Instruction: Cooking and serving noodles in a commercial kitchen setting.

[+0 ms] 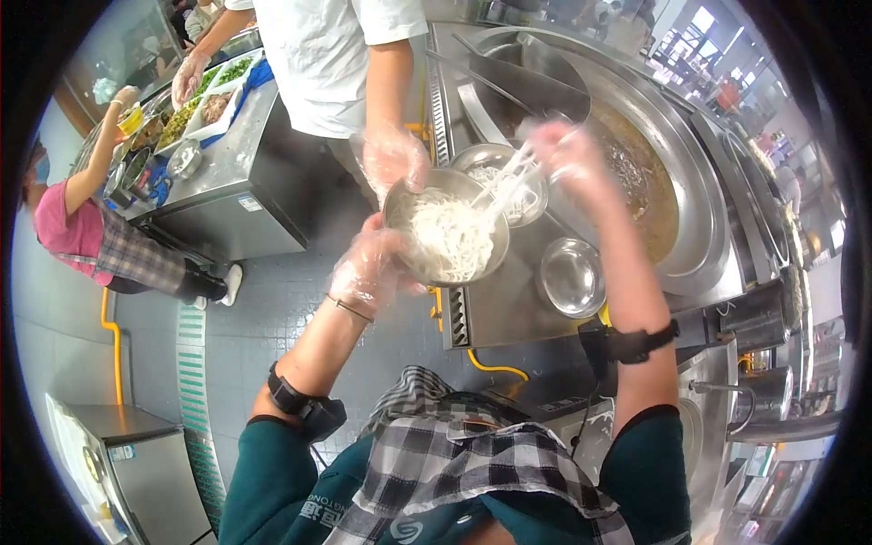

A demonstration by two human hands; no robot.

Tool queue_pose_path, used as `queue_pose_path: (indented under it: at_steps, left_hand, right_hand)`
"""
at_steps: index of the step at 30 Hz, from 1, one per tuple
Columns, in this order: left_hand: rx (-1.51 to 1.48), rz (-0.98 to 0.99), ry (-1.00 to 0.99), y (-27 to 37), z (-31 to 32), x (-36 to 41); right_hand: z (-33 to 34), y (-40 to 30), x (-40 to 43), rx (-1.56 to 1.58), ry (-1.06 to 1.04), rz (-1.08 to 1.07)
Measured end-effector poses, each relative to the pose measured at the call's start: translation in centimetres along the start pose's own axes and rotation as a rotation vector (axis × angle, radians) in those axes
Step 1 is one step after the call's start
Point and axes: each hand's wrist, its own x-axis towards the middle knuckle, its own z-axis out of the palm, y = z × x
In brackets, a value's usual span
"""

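My left hand (375,262), in a clear plastic glove, grips the near left side of a steel bowl (503,255) of white noodles (446,235). Another person's gloved hand (395,162) is at the far left rim of that bowl. My right hand (569,150), also gloved and blurred by motion, is closed around what look like pale chopsticks (512,170). They slant down to the noodles; blur hides exactly where sticks end and strands begin. Behind, on the steel counter (501,313), a second steel bowl (470,160) also contains noodles.
A bare steel bowl (573,279) sits beneath my right forearm. Beyond it is a large wok (702,231) with brown liquid and a divided metal vessel (521,82). A co-worker in white (320,68) stands opposite. Topping trays (235,102) line the left counter, near another person (82,218).
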Motion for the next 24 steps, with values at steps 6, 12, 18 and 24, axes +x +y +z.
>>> queue_pose_path:
  at_steps: [6,12,18,24]
  left_hand:
    - [0.031,0.038,-0.002,2.5,0.9,0.3]
    - [0.106,0.062,0.055,2.8,0.7,1.8]
    - [0.115,0.021,-0.046,3.0,0.7,2.7]
    - [-0.134,0.041,-0.087,1.8,-2.3,4.3]
  right_hand:
    - [7.1,7.0,1.7,0.562,-0.184,-0.256]
    - [8.3,2.5,-0.1,0.015,0.048,-0.538]
    - [7.5,2.3,3.3,-0.296,-0.063,0.087]
    - [6.2,2.2,2.3,-0.669,-0.121,-0.074]
